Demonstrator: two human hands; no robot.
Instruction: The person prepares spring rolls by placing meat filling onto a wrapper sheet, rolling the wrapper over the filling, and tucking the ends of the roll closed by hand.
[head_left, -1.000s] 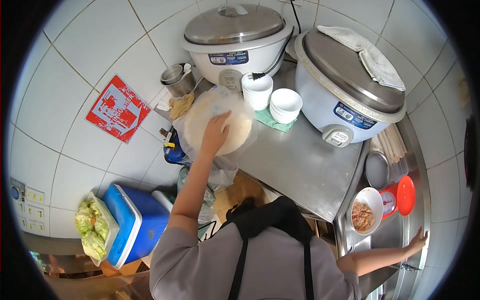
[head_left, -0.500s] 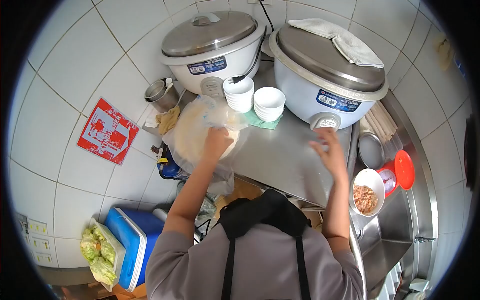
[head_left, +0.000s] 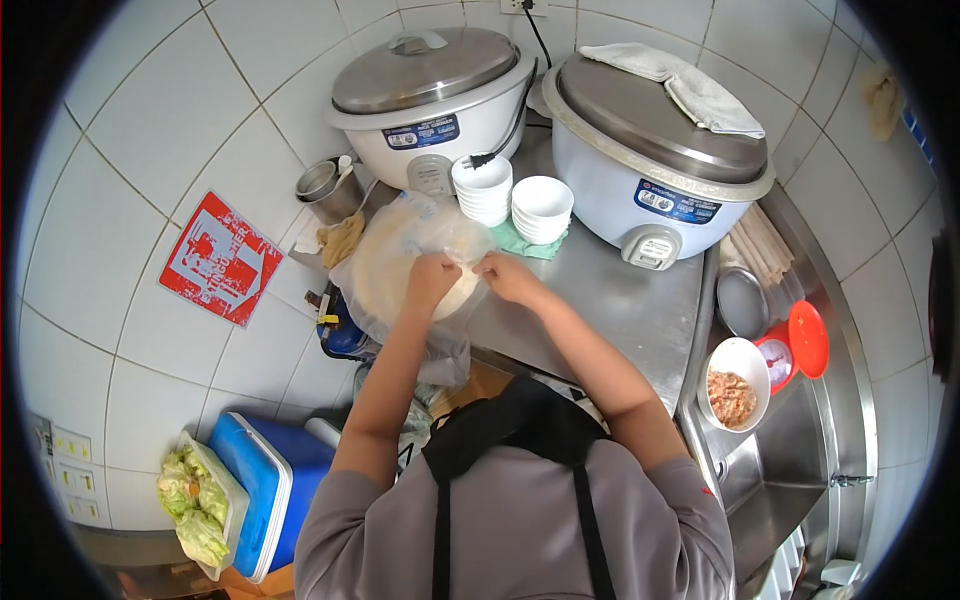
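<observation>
A stack of thin, pale round wrappers (head_left: 385,258) lies on the steel counter, partly covered by a clear plastic bag (head_left: 440,222). My left hand (head_left: 433,280) rests over the stack, its fingers bunched in a pinch at a wrapper near the right side. Close beside it, my right hand (head_left: 508,277) has its fingertips pinched at the right edge of the wrappers. Whether the bag's film is also caught between the fingers is hard to see. Two stacks of white bowls, a left one (head_left: 482,190) and a right one (head_left: 541,210), stand just beyond, on a green cloth (head_left: 527,243).
Two large rice cookers, one at left (head_left: 428,105) and one at right (head_left: 655,150), stand at the back. A white bowl of meat filling (head_left: 733,385) and a red lidded container (head_left: 780,362) sit by the sink (head_left: 790,490). A blue cooler (head_left: 262,490) is low left.
My right hand has moved left from in front of the right rice cooker to the edge of the wrappers and closed there. My left hand stays at the wrappers.
</observation>
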